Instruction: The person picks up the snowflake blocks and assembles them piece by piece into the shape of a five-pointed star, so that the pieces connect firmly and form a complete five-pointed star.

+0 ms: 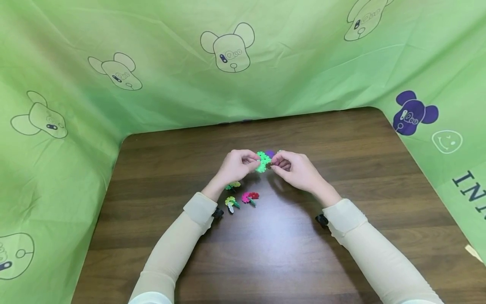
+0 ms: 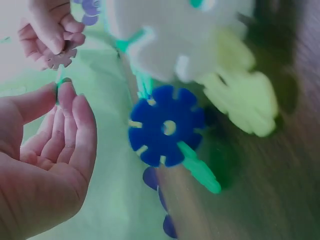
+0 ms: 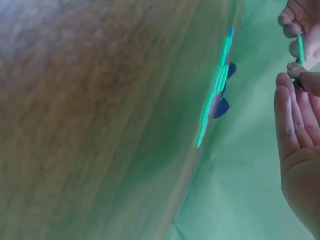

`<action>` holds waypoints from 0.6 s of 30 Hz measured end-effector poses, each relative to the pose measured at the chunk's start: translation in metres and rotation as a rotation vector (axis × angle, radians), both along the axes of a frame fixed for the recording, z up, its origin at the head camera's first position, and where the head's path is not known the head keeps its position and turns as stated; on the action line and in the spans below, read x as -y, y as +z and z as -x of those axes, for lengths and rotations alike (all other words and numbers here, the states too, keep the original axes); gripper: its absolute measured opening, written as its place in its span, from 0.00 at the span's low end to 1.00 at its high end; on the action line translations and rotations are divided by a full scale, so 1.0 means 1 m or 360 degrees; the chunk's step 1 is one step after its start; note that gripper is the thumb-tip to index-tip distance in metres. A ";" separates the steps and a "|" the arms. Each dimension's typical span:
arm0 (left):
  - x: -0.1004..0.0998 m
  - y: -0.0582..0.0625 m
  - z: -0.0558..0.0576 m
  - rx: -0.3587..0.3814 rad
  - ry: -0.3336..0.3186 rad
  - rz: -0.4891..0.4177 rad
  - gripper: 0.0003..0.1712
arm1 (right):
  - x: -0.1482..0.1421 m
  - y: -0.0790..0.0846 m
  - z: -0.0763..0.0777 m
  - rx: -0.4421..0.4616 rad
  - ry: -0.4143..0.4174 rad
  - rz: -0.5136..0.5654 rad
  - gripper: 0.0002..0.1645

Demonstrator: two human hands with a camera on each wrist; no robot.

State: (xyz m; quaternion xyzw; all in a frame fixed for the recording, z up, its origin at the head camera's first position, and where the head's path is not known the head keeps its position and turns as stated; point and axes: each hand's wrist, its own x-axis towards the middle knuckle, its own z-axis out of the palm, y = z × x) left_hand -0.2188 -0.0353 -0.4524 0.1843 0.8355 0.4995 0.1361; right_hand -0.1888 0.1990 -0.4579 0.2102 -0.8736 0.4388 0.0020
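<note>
The left hand [image 1: 236, 166] pinches a green disc [image 3: 300, 49], the right hand [image 1: 299, 169] a brown disc [image 2: 63, 59]; a crooked push could make them slip.

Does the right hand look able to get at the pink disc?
Probably yes: nothing visible stands between the right hand and the pink disc, though this hand pinches a brown disc.

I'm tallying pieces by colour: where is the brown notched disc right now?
The brown disc is slightly right of the head view's centre, pinched by the right hand, close to the green piece in the left hand.
</note>
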 end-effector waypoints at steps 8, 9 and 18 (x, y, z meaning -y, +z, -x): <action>0.000 0.005 -0.001 0.0296 0.0051 -0.0318 0.13 | 0.001 -0.002 -0.001 -0.0265 0.0044 0.0091 0.07; 0.000 0.005 -0.001 0.0313 0.0060 -0.0327 0.13 | 0.000 -0.003 -0.001 -0.0295 0.0043 0.0098 0.07; -0.005 0.003 -0.003 0.0412 0.0155 -0.0443 0.13 | 0.003 -0.009 -0.004 -0.0480 0.0027 0.0136 0.09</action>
